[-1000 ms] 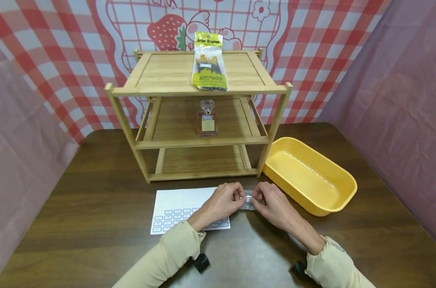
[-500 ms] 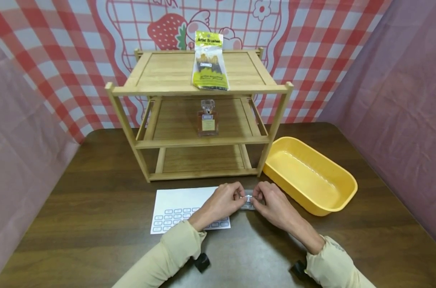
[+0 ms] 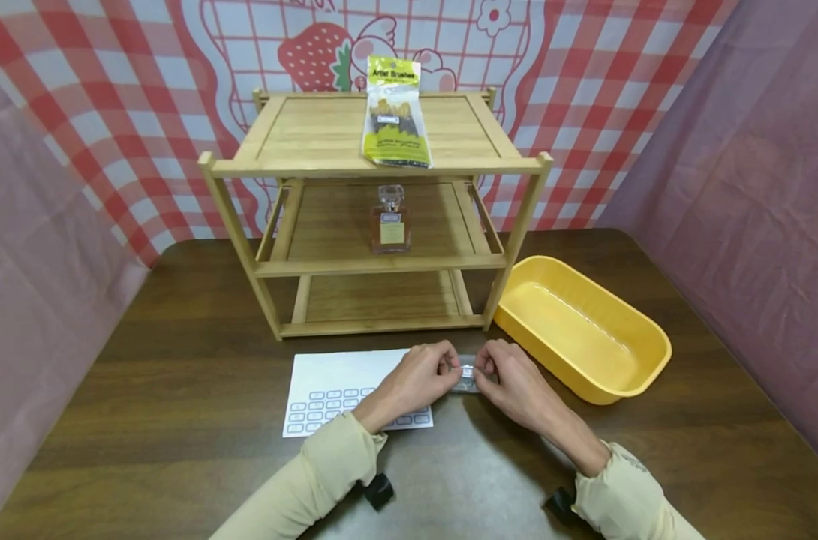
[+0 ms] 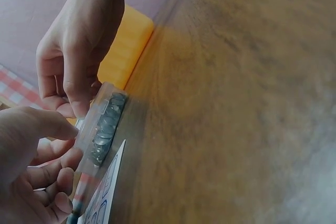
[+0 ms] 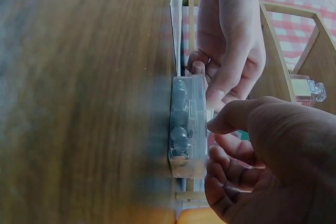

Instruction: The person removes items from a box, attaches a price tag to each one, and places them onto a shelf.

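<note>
A small clear plastic box (image 3: pixel 464 386) lies on the table, filled with dark, glassy round pieces in both wrist views (image 5: pixel 181 129). Over its lid is a small white label (image 3: pixel 467 371). My left hand (image 3: pixel 419 375) pinches the label's left end between thumb and fingertip. At the opposite end my right hand (image 3: pixel 517 382) pinches it the same way. Whether the label touches the lid all along cannot be told. Beneath my left wrist is a white sheet of blue-bordered labels (image 3: pixel 344 367), partly hidden by the forearm.
Behind the hands stands a three-tier wooden shelf (image 3: pixel 375 265). A pack of artist brushes (image 3: pixel 395 135) lies on its top, and a perfume bottle (image 3: pixel 391 225) stands on the middle tier; both bear small labels. To the right is a yellow plastic basin (image 3: pixel 584 330).
The label between my fingertips looks flatter, with its face showing more plainly than before. Both hands have stayed almost in place.
</note>
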Demonstrator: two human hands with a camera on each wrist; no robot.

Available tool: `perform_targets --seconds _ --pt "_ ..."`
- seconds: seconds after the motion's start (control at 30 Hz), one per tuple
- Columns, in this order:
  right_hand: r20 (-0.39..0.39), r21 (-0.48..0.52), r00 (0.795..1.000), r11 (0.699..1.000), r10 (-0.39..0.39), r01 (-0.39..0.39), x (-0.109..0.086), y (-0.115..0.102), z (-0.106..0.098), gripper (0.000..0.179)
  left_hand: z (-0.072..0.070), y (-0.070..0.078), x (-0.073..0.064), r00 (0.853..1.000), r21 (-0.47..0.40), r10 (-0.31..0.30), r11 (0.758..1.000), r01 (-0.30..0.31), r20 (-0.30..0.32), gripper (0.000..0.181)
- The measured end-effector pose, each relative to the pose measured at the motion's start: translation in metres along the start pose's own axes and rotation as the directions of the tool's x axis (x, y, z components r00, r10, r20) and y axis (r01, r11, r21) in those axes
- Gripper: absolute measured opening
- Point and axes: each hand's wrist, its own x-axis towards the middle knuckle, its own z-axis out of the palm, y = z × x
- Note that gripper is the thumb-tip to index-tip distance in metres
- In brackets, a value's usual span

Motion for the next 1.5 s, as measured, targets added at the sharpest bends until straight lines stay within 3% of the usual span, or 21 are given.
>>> perform_targets --seconds 0.57,0.77,1.03,1.27,1.5 --pt "0.008 0.004 1.0 1.0 0.028 -0.028 -0.003 0.004 -0.002 0.019 -0.002 0.001 -0.002 1.0 0.027 0.01 1.0 -0.01 0.0 0.008" --pt "-0.027 0.025 0.999 0.999 0.047 -0.046 -0.007 0.004 -0.004 0.021 -0.007 0.001 -0.005 1.0 0.065 -0.012 0.998 0.013 -0.01 0.022" --pt "-0.014 0.117 0.995 0.988 0.104 -0.101 -0.012 0.005 -0.006 0.031 -0.01 -0.001 -0.008 0.999 0.041 -0.022 0.999 0.021 0.037 0.043" --pt "0.036 0.139 0.996 0.987 0.082 -0.086 -0.016 0.01 -0.007 0.042 -0.011 -0.004 -0.008 0.998 0.053 -0.027 0.998 0.023 0.063 0.054" --pt "0.07 0.115 0.998 0.993 0.002 -0.01 -0.018 0.014 -0.005 0.053 -0.011 -0.006 -0.008 0.995 0.027 -0.014 1.0 0.011 0.095 0.055"
